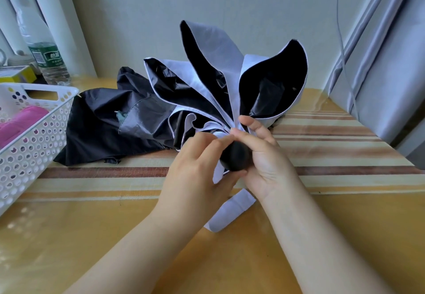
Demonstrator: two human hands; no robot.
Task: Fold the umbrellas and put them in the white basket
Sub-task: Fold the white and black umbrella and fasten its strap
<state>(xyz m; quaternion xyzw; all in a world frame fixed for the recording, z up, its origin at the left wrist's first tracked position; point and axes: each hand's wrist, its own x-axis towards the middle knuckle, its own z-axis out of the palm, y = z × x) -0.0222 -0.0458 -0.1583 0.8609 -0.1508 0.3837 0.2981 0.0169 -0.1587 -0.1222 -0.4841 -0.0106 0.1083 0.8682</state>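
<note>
Your right hand (pixel 262 153) curls its fingers (pixel 258 128) around the gathered base of a lavender umbrella (pixel 220 47), just above its black handle (pixel 236 158), which sits against your palm. Your left hand (pixel 197 167) meets it from the other side, with its fingertips pinching the light fabric at the same gathered point and its thumb below the handle. A lavender closing strap (pixel 230 213) hangs down from between your hands and lies on the counter (pixel 115 236).

The umbrella's panels, pale outside and black inside, fan up and away from your hands in loose, unfolded petals. Behind and to the left of it, a black umbrella (pixel 108 128) lies crumpled on the counter, partly under the lavender one.

At the far left stands the white basket (pixel 36 146), its perforated wall just beside the black umbrella. A pink folded item (pixel 20 121) already lies inside it. Behind the basket are a clear water bottle (pixel 43 47) with a green label and a yellow box (pixel 18 75). A striped cloth runs across the counter beneath everything, and a grey curtain (pixel 379 63) hangs at the right.
</note>
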